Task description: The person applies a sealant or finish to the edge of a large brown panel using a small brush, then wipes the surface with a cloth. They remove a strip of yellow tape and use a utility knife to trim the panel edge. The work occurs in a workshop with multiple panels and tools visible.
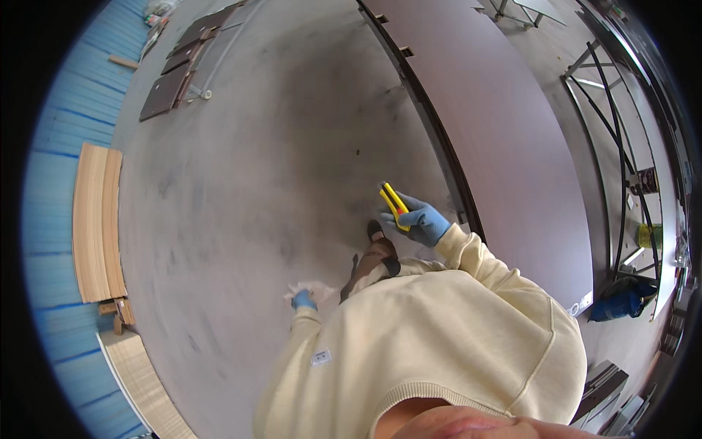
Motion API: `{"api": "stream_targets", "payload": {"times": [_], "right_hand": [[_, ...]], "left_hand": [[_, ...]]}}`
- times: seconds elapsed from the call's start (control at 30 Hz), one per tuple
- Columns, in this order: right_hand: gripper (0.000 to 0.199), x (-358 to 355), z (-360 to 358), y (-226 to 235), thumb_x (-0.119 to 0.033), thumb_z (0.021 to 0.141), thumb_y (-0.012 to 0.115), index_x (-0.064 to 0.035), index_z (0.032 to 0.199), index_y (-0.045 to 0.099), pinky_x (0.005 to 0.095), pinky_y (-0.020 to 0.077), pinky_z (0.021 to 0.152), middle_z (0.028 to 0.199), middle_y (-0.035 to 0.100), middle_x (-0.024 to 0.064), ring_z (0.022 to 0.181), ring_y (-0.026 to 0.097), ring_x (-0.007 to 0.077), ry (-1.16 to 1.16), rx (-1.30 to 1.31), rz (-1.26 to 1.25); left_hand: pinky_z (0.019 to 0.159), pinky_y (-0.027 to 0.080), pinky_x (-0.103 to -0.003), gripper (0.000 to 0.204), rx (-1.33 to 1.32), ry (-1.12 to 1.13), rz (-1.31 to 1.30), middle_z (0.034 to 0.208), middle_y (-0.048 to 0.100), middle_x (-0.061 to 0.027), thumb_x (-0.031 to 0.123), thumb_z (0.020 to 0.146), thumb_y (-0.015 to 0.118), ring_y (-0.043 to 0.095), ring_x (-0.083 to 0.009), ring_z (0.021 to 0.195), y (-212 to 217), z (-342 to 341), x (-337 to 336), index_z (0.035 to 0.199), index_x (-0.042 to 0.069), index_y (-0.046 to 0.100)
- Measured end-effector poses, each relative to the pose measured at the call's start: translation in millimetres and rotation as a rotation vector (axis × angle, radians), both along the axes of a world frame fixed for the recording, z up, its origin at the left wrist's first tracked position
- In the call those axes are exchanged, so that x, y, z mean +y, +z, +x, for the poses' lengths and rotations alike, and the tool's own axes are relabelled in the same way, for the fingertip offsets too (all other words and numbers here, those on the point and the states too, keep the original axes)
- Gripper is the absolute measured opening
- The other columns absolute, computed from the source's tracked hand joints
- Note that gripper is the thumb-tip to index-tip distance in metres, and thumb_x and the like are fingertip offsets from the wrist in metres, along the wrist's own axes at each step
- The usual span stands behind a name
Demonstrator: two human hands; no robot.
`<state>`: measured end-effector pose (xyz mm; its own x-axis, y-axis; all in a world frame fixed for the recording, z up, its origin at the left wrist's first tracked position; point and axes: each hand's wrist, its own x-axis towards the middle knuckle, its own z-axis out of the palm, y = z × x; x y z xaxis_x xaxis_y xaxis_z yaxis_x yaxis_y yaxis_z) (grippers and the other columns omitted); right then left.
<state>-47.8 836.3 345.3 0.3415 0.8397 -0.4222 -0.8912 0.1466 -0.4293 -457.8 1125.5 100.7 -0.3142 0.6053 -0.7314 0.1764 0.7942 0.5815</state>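
Observation:
A yellow utility knife (393, 203) with black and red parts is gripped in my right hand (425, 221), which wears a blue glove. It points up and to the left, beside the dark edge of a long brownish door panel (504, 139). Low at my left side, my gloved left hand (303, 299) is closed on a crumpled whitish piece of cloth or thin plastic (320, 290); I cannot tell which. Most of that hand's fingers are hidden.
Light wooden boards (96, 219) lean along the blue corrugated wall (62, 175) at left. Dark panels (167, 91) rest on a wheeled frame at far left. Right of the door panel stands a metal frame with black strips (621, 154), and a blue bag (618, 306) lies nearby.

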Motion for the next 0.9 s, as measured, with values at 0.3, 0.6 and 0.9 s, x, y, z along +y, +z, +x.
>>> {"api": "stream_targets", "payload": {"times": [0.3, 0.6, 0.9], "right_hand": [[0.060, 92.3, 193.6, -3.7, 0.008, 0.099, 0.054, 0.0050, 0.157, 0.036, 0.0439, 0.0561, 0.109, 0.146, 0.054, 0.0266, 0.126, 0.064, 0.0383, -0.224, -0.049, -0.027], [0.051, 143.1, 430.1, -62.8, -0.003, 0.105, 0.052, 0.0057, 0.154, 0.040, 0.0370, 0.0632, 0.093, 0.132, 0.065, 0.0280, 0.107, 0.073, 0.0322, -0.476, -0.007, -0.105], [0.046, 172.1, 537.9, -54.4, -0.004, 0.106, 0.052, 0.0055, 0.150, 0.046, 0.0311, 0.0648, 0.079, 0.122, 0.070, 0.0251, 0.091, 0.075, 0.0266, -0.780, 0.136, -0.384]], "left_hand": [[0.090, 0.057, -0.043, 0.056, -0.177, -0.654, 0.280, 0.120, 0.070, -0.0164, 0.014, 0.079, 0.082, 0.069, -0.0281, 0.104, 30.8, 452.0, 216.7, 0.126, -0.011, 0.064], [0.072, 0.055, -0.036, 0.034, -0.402, -1.206, 0.377, 0.101, 0.072, -0.0097, 0.014, 0.085, 0.081, 0.066, -0.0167, 0.084, 115.1, 835.7, 205.6, 0.109, -0.008, 0.070], [0.071, 0.055, -0.035, 0.034, -0.490, -1.517, 0.330, 0.096, 0.072, -0.0078, 0.014, 0.085, 0.083, 0.066, -0.0154, 0.081, 117.2, 1109.7, 267.5, 0.106, -0.009, 0.071]]}}
